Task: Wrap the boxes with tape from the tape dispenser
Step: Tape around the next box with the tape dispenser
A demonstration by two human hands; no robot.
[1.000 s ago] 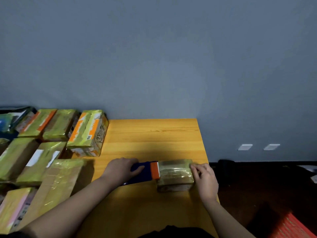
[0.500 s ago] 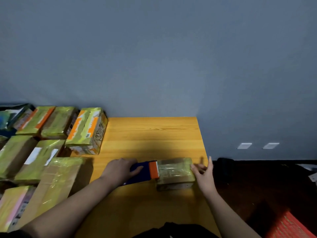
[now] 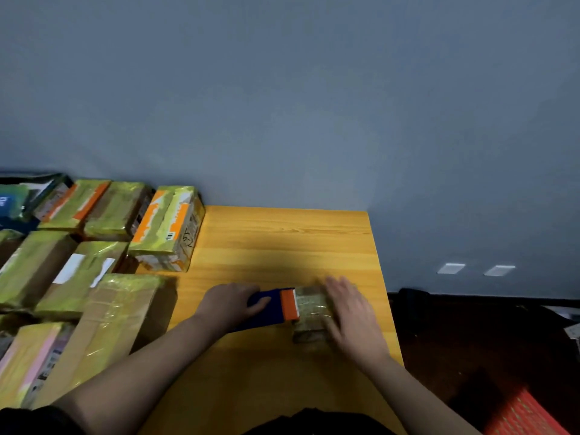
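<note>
A small brown box (image 3: pixel 309 312) covered in shiny tape lies near the right edge of the orange wooden table (image 3: pixel 282 240). A blue tape dispenser (image 3: pixel 266 312) with an orange front end butts against the box's left side. My left hand (image 3: pixel 229 304) grips the dispenser's blue body. My right hand (image 3: pixel 348 312) lies flat over the top and right part of the box, fingers straight and blurred, hiding that side.
Several taped boxes in yellow-green wrap (image 3: pixel 166 227) crowd the left side, the nearest a long brown one (image 3: pixel 110 334). A grey wall stands behind the table. To the right lie a dark floor and a red crate (image 3: pixel 527 416).
My right hand lifted off the box's right end, then came back down flat across its top. My left hand and the dispenser stayed against the box.
</note>
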